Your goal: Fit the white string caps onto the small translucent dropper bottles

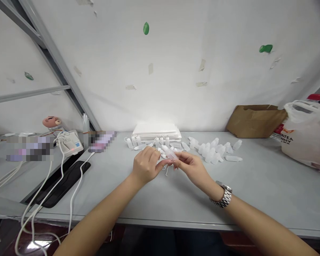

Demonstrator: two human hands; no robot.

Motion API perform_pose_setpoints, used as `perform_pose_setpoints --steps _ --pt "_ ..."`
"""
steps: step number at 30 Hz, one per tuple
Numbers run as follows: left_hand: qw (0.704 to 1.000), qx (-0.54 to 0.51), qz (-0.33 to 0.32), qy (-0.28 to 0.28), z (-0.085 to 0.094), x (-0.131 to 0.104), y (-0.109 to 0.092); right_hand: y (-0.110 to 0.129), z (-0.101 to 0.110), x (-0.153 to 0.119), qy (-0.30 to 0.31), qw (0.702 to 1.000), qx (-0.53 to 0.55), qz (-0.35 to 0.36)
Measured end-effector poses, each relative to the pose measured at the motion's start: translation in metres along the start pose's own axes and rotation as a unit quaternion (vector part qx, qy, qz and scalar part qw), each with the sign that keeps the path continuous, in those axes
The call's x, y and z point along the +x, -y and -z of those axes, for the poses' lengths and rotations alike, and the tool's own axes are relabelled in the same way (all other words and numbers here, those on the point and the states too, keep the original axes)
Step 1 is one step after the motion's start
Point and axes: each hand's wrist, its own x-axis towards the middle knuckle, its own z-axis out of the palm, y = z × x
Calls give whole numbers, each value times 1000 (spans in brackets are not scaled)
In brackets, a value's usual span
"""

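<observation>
Head view: both hands met over the table (256, 177). The left hand (145, 165) and right hand (190, 167) pinched a clear vial (168, 152) between them, its long axis slanting up-left. More vials (216, 151) lay behind, nearer the right hand.

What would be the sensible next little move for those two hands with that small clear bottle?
Probably lay the small clear bottle down with the loose bottles on the grey table. Both the left hand and right hand pinch it between their fingers above the table, and finished-looking ones lie grouped to the right. Whether its cap is seated is too small to tell.
</observation>
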Motion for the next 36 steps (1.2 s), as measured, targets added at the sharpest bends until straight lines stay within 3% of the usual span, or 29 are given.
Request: perform_pose_setpoints --steps 5,9,12,20,27,31,33,36 --pt "997 49 18 56 1 2 -3 -5 -5 -7 -75 979 -175 71" --pt "996 45 44 68 -2 -1 -7 -13 -9 -9 -86 957 -243 134" --pt "996 53 27 60 -4 -2 -10 -18 -9 -9 -96 936 -290 176" --pt "996 52 -24 73 -7 -3 -10 -21 -12 -10 -139 893 -354 242" --pt "992 46 -48 108 -3 -2 -16 -22 -14 -13 -148 884 -377 234" --pt "992 4 -46 121 0 -1 -19 -19 -13 -13 -130 904 -354 203" --pt "991 -28 -23 128 1 0 -18 -14 -11 -11 -108 938 -291 154" --pt "988 -90 45 116 5 1 -16 -3 -5 -5 -45 991 -111 52"
